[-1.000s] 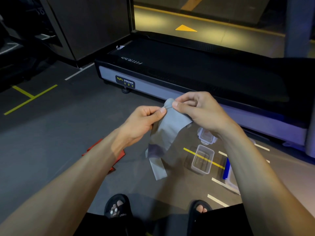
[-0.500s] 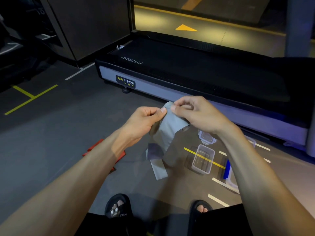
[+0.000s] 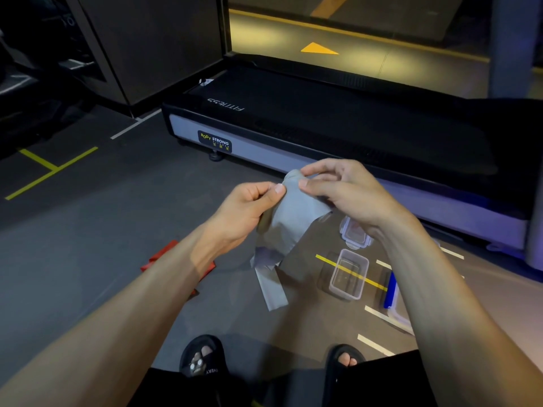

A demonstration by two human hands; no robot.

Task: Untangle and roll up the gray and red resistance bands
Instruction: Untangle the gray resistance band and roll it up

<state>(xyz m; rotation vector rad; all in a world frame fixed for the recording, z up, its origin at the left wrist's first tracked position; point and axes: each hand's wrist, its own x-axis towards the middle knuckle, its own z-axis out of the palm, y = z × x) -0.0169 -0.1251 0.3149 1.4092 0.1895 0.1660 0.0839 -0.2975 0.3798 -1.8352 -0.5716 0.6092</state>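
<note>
The gray resistance band [image 3: 289, 221] hangs in front of me at chest height, its top end bunched between both hands and its tail dangling toward the floor. My left hand [image 3: 245, 210] pinches the band's top left edge with thumb and curled fingers. My right hand [image 3: 343, 189] pinches the top right edge, thumb pressed on the fabric. The red resistance band [image 3: 160, 257] lies on the dark floor at the left, mostly hidden behind my left forearm.
A black treadmill [image 3: 338, 124] runs across the floor ahead. A clear plastic box [image 3: 349, 274] and its lid [image 3: 354, 233] sit on the floor to the right, beside a blue-edged container [image 3: 392, 292]. My sandalled feet [image 3: 202, 356] are below.
Both hands have shifted slightly at the band's top end, the right hand working the fabric, and the bunched top has grown a little. The tail still dangles.
</note>
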